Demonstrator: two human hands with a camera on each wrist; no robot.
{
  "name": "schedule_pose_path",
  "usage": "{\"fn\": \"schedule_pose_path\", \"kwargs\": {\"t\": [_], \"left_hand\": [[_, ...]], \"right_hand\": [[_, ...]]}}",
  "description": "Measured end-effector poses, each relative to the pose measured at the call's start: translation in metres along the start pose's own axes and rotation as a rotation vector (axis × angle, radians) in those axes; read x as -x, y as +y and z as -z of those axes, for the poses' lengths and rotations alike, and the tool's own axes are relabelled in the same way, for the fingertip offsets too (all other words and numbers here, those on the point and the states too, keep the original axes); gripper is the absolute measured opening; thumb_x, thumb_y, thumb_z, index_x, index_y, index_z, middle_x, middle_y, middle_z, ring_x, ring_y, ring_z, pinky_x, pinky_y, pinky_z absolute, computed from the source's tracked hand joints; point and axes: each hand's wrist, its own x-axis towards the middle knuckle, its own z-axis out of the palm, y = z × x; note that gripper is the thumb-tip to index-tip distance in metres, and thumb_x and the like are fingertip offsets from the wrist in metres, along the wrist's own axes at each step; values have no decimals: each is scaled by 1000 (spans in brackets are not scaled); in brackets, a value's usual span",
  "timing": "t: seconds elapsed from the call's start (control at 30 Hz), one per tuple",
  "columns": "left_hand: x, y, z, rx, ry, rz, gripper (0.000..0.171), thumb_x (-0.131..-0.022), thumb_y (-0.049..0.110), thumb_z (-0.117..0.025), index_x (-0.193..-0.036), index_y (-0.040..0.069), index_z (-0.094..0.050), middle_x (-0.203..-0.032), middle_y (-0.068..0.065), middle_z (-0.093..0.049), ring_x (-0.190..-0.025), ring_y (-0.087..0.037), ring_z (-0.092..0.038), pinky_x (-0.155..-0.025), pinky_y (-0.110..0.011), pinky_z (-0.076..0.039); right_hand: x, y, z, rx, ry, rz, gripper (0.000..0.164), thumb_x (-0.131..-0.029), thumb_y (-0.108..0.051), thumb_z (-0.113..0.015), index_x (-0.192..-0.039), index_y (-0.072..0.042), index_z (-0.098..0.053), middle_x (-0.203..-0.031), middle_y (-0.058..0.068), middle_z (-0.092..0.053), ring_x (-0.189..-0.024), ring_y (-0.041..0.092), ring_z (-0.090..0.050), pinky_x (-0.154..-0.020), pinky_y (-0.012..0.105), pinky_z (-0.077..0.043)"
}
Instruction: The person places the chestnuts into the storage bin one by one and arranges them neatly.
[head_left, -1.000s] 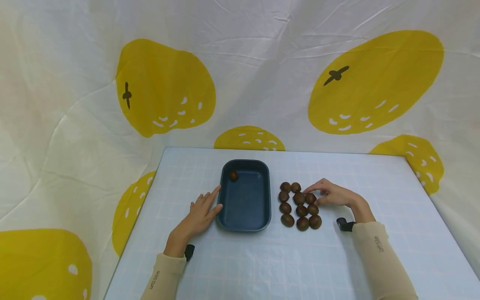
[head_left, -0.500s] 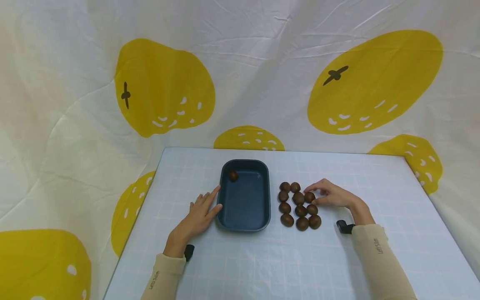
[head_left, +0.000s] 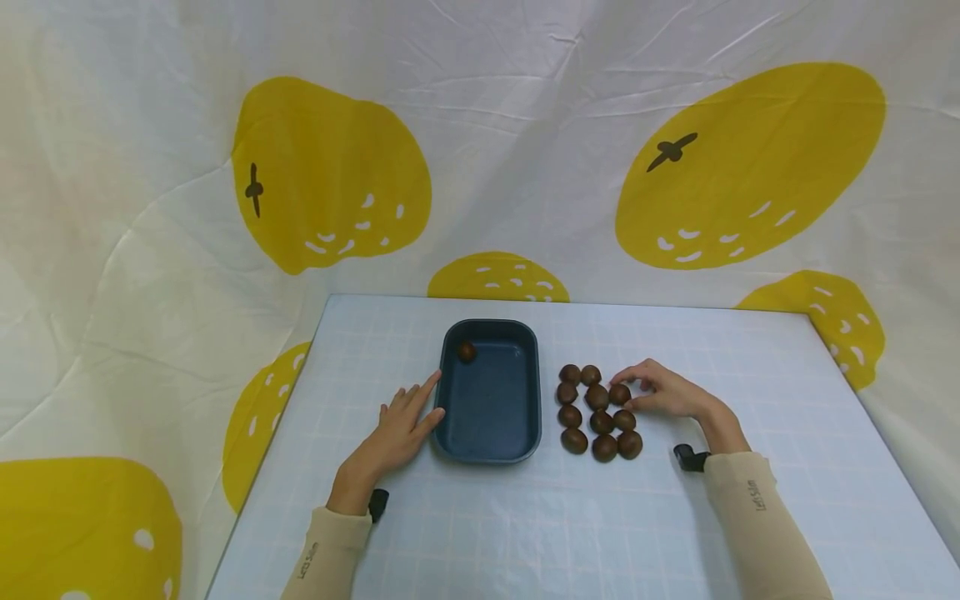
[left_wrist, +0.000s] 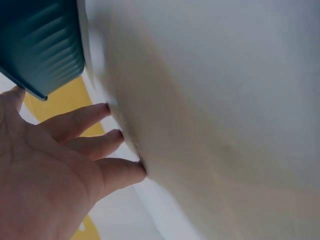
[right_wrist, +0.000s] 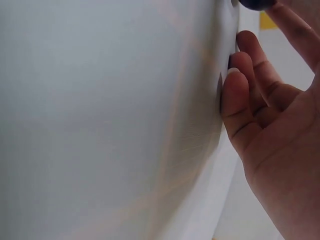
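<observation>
My left hand (head_left: 397, 432) lies spread beside the dark blue rectangular tray (head_left: 487, 454), fingertips on its left side. In the left wrist view its other fingertips (left_wrist: 116, 136) rest on the table. One brown chestnut (head_left: 467, 352) sits in the tray's back left corner. Right of the tray, several more chestnuts (head_left: 604, 447) stand close together in rough columns. My right hand (head_left: 663, 392) pinches a chestnut (head_left: 619, 394) at the right column's back end between index finger and thumb; its remaining fingers (right_wrist: 235, 95) are curled near the table in the right wrist view.
A pale checked cloth (head_left: 517, 533) covers the table. Behind and to the left hangs a white curtain (head_left: 525, 192) with yellow fruit prints. Black wrist cameras (head_left: 690, 457) sit on both wrists, below the cream sleeves (head_left: 757, 517).
My right index fingertip has shifted slightly right and the thumb slightly left, closer about the chestnut. My left hand, the tray and the other chestnuts have stayed in place.
</observation>
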Motion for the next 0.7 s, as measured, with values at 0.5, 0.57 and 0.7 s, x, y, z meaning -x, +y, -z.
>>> {"fn": "schedule_pose_path", "kwargs": {"t": [0.5, 0.57, 0.7], "left_hand": [[0, 0, 0, 5, 2, 1, 64, -104, 57, -38, -161, 39, -14, -161, -21, -23, -147, -51, -7, -107, -76, 0], [0, 0, 0, 8, 5, -1, 64, -104, 57, -38, -161, 39, -14, -161, -21, -24, -147, -50, -7, -107, -76, 0], [0, 0, 0, 10, 11, -6, 64, -104, 58, -38, -161, 39, -15, -161, -21, -24, -147, -50, -8, -107, -76, -1]], "right_hand": [[1, -16, 1, -57, 121, -119, 41, -90, -22, -78, -128, -17, -64, -115, 6, -64, -103, 29, -56, -86, 42, -46], [-1, -22, 2, -98, 142, -146, 41, -92, -25, -76, -129, -17, -63, -120, 6, -63, -109, 29, -55, -90, 45, -45], [-7, -36, 4, -156, 182, -164, 43, -93, -27, -74, -132, -15, -61, -126, 9, -62, -120, 34, -50, -96, 52, -42]]}}
